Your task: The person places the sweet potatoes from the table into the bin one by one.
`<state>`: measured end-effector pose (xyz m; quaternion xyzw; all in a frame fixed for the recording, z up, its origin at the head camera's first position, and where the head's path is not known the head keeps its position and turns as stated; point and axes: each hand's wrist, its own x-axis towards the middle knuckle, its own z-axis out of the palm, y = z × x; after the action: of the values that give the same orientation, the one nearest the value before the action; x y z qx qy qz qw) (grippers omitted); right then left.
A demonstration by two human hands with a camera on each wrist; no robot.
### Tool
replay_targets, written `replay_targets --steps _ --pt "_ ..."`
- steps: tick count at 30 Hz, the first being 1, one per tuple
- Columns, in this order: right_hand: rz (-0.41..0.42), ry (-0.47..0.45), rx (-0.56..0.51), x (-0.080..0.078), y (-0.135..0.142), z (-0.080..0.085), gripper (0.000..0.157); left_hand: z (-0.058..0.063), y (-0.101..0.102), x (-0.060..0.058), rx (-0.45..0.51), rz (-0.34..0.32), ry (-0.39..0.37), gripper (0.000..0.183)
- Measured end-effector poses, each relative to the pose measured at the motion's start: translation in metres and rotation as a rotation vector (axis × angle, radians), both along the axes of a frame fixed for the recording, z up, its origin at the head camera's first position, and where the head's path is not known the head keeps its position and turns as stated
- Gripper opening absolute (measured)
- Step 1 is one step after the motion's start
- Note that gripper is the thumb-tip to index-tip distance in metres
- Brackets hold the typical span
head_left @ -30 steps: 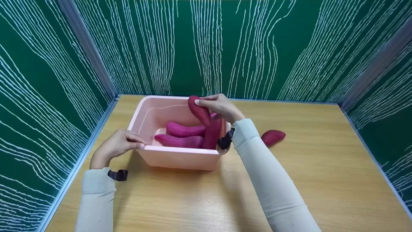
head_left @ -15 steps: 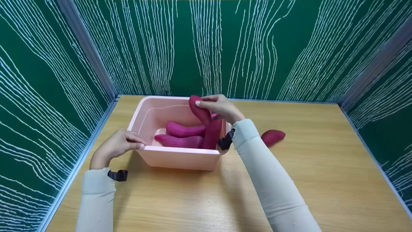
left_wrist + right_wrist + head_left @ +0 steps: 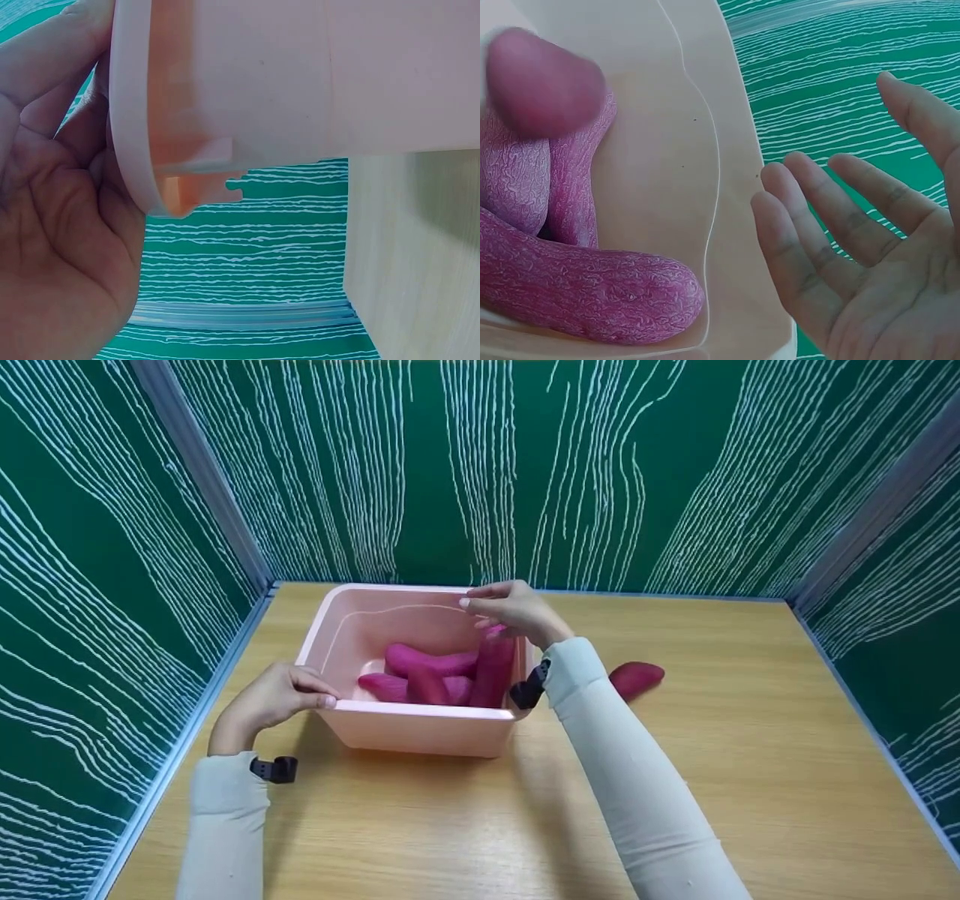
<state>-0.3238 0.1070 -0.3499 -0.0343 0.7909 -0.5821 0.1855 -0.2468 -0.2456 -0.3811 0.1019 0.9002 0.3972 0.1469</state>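
The pink plastic bin (image 3: 420,732) stands on the table, and my left hand (image 3: 279,694) pinches its near left rim between thumb and fingers. Over the bin's right back corner is my right hand (image 3: 521,613), fingers spread and holding nothing. Inside the bin, a dark red sweet potato (image 3: 429,685), blurred in the right wrist view, overlaps the long magenta vegetables. Two of these, the back one (image 3: 427,660) and the front one (image 3: 384,687), lie sideways. A third magenta vegetable (image 3: 600,296), with finely wrinkled skin, lies along the right wall.
Another dark red sweet potato (image 3: 637,680) lies on the wooden table (image 3: 750,750) right of the bin, partly behind the right sleeve (image 3: 637,780). Green panels (image 3: 585,472) with white wavy lines enclose the table at the back and both sides.
My right hand has let go of the red sweet potato, which has dropped down and left into the bin. The right fingers have spread; the left hand stays on the rim.
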Motion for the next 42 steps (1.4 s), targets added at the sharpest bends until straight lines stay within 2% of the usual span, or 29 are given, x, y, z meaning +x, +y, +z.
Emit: replay_targets --steps 5,14,32,42 --pt "0.001 -0.004 0.006 -0.001 0.001 0.000 0.040 0.000 0.000 0.000 0.000 -0.001 0.001 0.018" --pt "-0.002 -0.021 0.005 -0.002 0.001 -0.001 0.044 -0.003 -0.001 -0.001 -0.011 -0.019 0.039 0.018" --pt "0.001 -0.010 0.009 0.000 0.007 0.003 0.040 0.000 0.001 0.000 -0.001 0.010 0.000 0.019" --pt "-0.032 0.005 -0.014 0.001 0.017 0.008 0.044 -0.001 0.000 0.000 -0.013 -0.015 0.032 0.018"
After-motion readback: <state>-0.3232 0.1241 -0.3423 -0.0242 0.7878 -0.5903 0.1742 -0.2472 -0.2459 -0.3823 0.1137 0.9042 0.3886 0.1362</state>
